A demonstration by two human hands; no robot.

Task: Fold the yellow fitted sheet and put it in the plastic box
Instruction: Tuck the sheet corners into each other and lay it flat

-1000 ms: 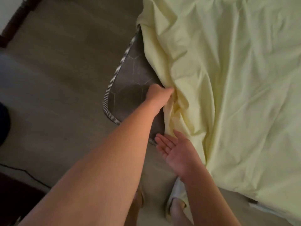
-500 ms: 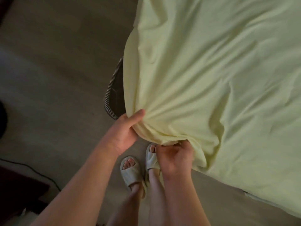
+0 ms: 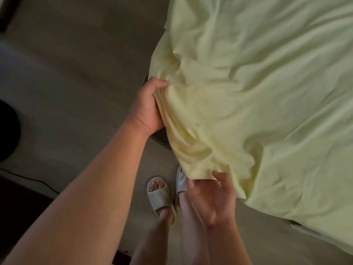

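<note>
Since half a second ago the left hand (image 3: 150,106) has slid up the mattress side, bunching more cloth between the two grips. Its fingers curl round a gather of the yellow fitted sheet (image 3: 248,92), which lies spread over the bed; the right hand (image 3: 212,196) pinches the hem at the corner, fingers tucked under. Best to lift the edge up and off the striped mattress piping (image 3: 161,141) with both hands together, not drag it. No plastic box shows
</note>
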